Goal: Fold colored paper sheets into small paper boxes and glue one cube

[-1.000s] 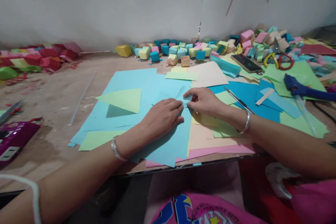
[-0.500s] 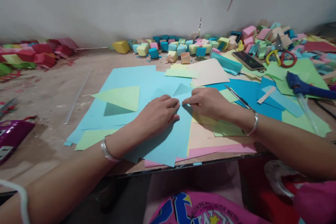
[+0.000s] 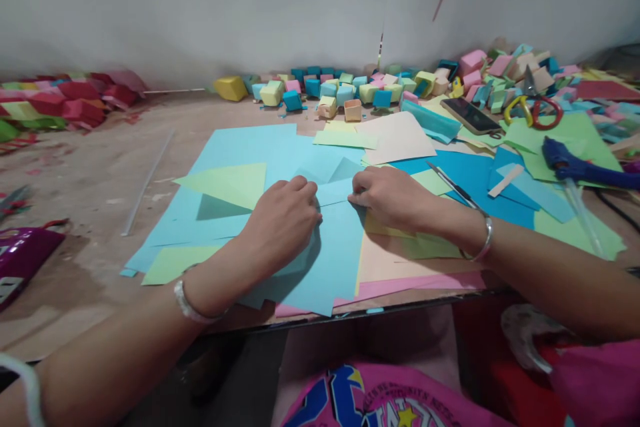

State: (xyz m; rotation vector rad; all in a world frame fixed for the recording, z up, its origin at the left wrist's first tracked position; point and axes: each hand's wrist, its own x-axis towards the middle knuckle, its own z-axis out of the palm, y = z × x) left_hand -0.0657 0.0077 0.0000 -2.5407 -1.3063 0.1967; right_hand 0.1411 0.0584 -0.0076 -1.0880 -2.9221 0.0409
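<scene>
A small light-blue sheet of paper (image 3: 334, 192), creased, with a folded-over strip along its near edge, lies on larger light-blue sheets (image 3: 330, 260). Over its left end, my left hand (image 3: 285, 220) is closed with curled fingers, their tips partly hidden. At the right end of the fold my right hand (image 3: 393, 197) pinches the paper between thumb and forefinger. A pale green folded piece (image 3: 227, 183) stands up at an angle left of my left hand. Beside my right wrist rests a pen (image 3: 455, 185).
Small paper boxes (image 3: 345, 93) line the wall, with red ones (image 3: 83, 103) heaped at left. Scissors (image 3: 533, 110), a phone (image 3: 470, 115) and a blue glue gun (image 3: 575, 163) are at right. A purple power strip (image 3: 30, 257) sits at left.
My left hand has slid left along the paper's fold, uncovering its folded strip. My right hand stays at the right end, having shifted from the upper part down to the crease.
</scene>
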